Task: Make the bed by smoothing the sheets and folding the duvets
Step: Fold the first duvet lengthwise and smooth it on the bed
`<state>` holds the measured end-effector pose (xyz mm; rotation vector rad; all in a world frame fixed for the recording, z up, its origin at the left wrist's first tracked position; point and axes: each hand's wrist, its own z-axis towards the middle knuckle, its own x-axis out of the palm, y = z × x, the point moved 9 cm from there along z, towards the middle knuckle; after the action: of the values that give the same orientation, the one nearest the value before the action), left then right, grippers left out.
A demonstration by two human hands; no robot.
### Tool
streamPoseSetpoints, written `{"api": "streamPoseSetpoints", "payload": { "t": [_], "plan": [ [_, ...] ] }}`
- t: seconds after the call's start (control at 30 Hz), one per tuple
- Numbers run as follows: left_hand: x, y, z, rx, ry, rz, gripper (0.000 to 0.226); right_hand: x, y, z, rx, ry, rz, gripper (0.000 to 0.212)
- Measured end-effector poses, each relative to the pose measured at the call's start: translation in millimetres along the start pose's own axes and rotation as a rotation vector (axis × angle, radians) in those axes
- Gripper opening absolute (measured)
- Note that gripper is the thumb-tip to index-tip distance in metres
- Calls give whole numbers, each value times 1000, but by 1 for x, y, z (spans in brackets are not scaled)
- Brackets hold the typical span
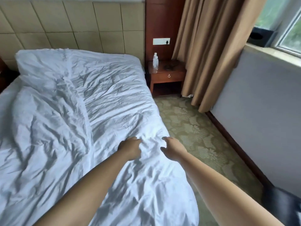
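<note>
A white cotton duvet (57,128) covers the bed (9,88) from the left edge of the view across to its right side, soft and heavily creased, with a long straight seam or fold running down its middle from the head end toward the foot. At the upper left a plump white pillow (40,66) lies under or against the bedding, leaning at the padded beige headboard (73,22), which is stitched into square panels.

Near the right edge of the bed the left hand (130,148) lies knuckles up on the cloth, its fingers curled into a bunched fold of the duvet. Just beside it the right hand (172,148) reaches for the same ridge of cloth, fingers bent and slightly apart; whether it has already gripped the cloth I cannot tell. Both bare forearms stretch in from the bottom.

Further right, a small reddish wooden nightstand (167,77) with a ring-pull drawer carries a clear plastic bottle (155,61). Heavy tan curtains (208,46) hang in deep vertical folds over a green carpet (195,128) with a flower pattern, and a window (286,30) sits at the far right.
</note>
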<state>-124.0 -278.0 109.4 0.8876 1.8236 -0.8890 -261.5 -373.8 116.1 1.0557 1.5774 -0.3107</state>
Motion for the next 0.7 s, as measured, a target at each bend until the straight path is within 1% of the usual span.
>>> {"api": "streamPoseSetpoints", "payload": {
  "t": [0.1, 0.2, 0.3, 0.37, 0.47, 0.6, 0.7],
  "plan": [
    [-6, -52, 4, 38, -2, 28, 49, -12, -43, -18, 33, -22, 11, 53],
    [-3, -101, 13, 42, 26, 83, 48, -28, -78, -23, 5, -19, -13, 54],
    [-10, -142, 30, 27, -15, 77, 46, -55, -116, -14, -32, -27, -26, 53],
    [-16, -160, 38, -31, -46, 48, 45, -74, -140, -5, -63, -28, -48, 51],
    [-18, -185, 51, -111, -39, 40, 47, -104, -168, 9, -107, -30, -65, 51],
    [-29, -209, 72, -151, -53, 37, 47, -134, -191, 32, -153, -34, -99, 53],
    [-33, -212, 89, -189, -44, 54, 44, -140, -201, 55, -155, -12, -109, 53]
  ]
}}
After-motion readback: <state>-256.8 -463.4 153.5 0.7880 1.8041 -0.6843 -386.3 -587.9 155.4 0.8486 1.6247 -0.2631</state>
